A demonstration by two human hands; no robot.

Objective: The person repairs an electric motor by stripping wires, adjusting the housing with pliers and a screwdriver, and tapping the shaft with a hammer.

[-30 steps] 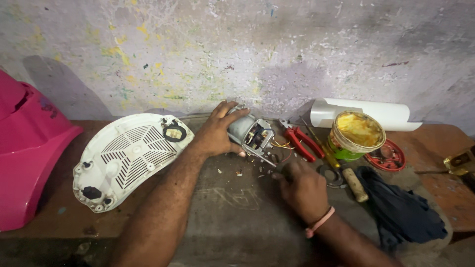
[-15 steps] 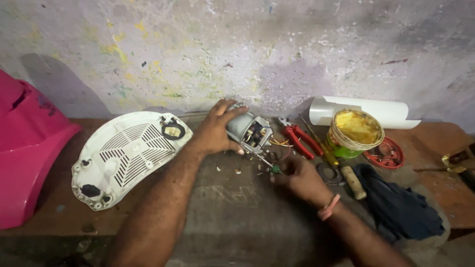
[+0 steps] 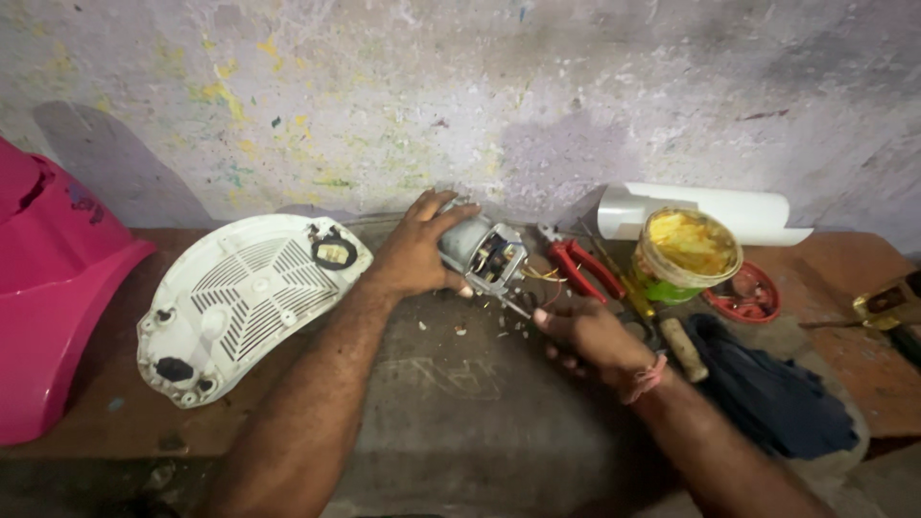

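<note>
Now my left hand point(image 3: 414, 251) wraps its fingers around the motor point(image 3: 480, 254); my right hand point(image 3: 590, 336) pinches a thin tool point(image 3: 516, 309) just below it, pliers point(image 3: 580, 269) beyond.

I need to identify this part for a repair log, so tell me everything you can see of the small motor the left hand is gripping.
The small motor is a grey metal unit with a rounded housing at its far end and an open, squarish near face showing dark inner parts. Thin yellow and reddish wires trail from its right side. It lies tilted on the worn workbench near the wall. The left hand clasps its left side; the right hand is just below its lower right corner.
</note>
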